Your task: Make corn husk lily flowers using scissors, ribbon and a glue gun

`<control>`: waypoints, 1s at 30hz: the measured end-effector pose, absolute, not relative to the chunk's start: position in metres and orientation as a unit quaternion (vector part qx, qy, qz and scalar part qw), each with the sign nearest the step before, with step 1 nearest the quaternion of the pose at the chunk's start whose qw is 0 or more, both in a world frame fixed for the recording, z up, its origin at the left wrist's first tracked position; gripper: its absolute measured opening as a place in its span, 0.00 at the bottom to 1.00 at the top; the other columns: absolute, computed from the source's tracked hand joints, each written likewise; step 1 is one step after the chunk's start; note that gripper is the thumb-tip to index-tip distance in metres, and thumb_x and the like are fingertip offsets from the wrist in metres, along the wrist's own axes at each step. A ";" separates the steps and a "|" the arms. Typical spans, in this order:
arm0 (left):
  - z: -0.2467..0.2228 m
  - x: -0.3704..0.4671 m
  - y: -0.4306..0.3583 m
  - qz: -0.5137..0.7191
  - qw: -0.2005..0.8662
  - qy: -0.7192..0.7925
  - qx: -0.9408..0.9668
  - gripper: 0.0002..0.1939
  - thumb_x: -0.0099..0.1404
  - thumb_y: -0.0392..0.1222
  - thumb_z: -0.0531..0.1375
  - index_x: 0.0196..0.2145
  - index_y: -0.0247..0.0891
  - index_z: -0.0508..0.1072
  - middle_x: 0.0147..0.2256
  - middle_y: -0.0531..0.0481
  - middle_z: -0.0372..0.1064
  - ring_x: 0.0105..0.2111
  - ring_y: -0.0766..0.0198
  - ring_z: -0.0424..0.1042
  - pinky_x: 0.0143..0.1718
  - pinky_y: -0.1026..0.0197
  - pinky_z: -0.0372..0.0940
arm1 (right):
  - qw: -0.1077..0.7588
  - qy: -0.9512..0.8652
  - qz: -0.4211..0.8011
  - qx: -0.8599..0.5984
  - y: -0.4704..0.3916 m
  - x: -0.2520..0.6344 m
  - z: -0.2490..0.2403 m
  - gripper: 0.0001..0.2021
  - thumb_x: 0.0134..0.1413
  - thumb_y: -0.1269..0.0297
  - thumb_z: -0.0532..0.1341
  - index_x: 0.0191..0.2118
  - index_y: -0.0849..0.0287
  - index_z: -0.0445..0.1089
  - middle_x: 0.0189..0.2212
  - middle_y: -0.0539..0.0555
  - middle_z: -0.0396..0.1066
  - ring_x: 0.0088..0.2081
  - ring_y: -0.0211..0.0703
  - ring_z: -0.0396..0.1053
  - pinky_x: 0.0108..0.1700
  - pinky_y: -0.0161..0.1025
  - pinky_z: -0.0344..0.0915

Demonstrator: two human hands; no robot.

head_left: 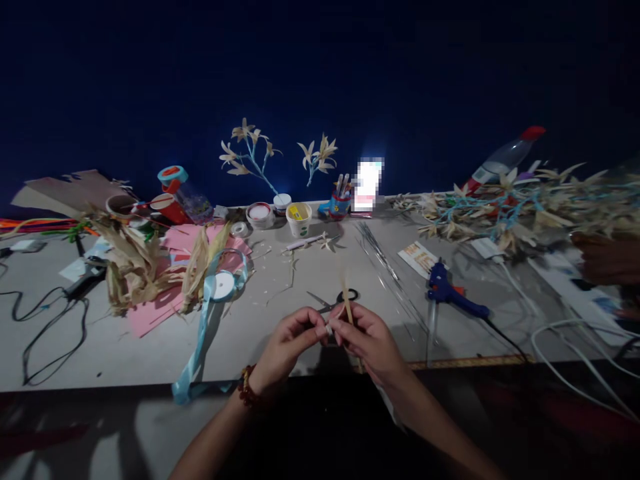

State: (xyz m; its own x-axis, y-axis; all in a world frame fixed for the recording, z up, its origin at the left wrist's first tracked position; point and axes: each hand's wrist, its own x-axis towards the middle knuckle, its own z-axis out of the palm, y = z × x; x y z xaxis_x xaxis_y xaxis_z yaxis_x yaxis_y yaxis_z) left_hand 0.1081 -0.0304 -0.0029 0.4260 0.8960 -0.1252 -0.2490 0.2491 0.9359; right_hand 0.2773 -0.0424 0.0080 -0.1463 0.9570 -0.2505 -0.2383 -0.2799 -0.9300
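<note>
My left hand (290,341) and my right hand (370,339) meet low in the middle, over the table's front edge. Thumb and fingertips of both are pinched around a small whitish piece (329,329), too small to make out. A narrow strip of dried corn husk (347,293) sticks up out of my right hand, its tip blurred. Just beyond the fingers lie scissors (349,295) with black handles, partly hidden. On the left, a spool of light blue ribbon (221,285) trails over the edge beside dried corn husks (135,267).
Metal wires (383,250) and a blue glue gun (445,287) with its cord lie to the right. Husk flowers on blue stems (480,210) are heaped behind. At the back stand a white tub (299,223) and a lit screen (367,185). Another person's hand (605,259) is at far right.
</note>
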 end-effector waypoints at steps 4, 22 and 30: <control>0.000 0.107 -0.031 0.408 0.668 0.374 0.497 0.08 0.65 0.43 0.62 0.32 0.36 0.70 0.30 0.51 0.68 0.34 0.64 0.65 0.40 0.62 0.60 | 0.480 -0.453 0.578 -0.480 -0.040 0.279 0.006 0.11 0.53 0.55 0.68 0.30 0.58 0.72 0.21 0.47 0.67 0.25 0.36 0.63 0.31 0.35 0.60; 0.004 0.108 -0.026 0.391 0.664 0.388 0.505 0.09 0.64 0.44 0.64 0.31 0.35 0.71 0.28 0.52 0.68 0.31 0.66 0.65 0.37 0.63 0.61 | 0.466 -0.396 0.632 -0.477 -0.041 0.280 0.007 0.17 0.54 0.49 0.65 0.30 0.59 0.68 0.18 0.46 0.64 0.20 0.31 0.54 0.22 0.30 0.48; 0.012 0.101 -0.026 0.421 0.659 0.360 0.508 0.08 0.65 0.43 0.63 0.33 0.35 0.71 0.30 0.50 0.69 0.32 0.66 0.67 0.37 0.63 0.62 | 0.511 -0.376 0.529 -0.563 -0.046 0.308 -0.027 0.20 0.61 0.44 0.56 0.38 0.58 0.70 0.20 0.47 0.63 0.21 0.34 0.56 0.20 0.30 0.46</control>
State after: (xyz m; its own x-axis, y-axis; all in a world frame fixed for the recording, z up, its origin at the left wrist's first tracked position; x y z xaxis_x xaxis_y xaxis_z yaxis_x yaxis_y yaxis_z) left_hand 0.1014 -0.0264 0.0119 0.3859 0.9213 -0.0475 -0.1885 0.1291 0.9735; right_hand 0.3076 -0.0455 -0.0272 0.1573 0.9644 -0.2126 -0.1180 -0.1954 -0.9736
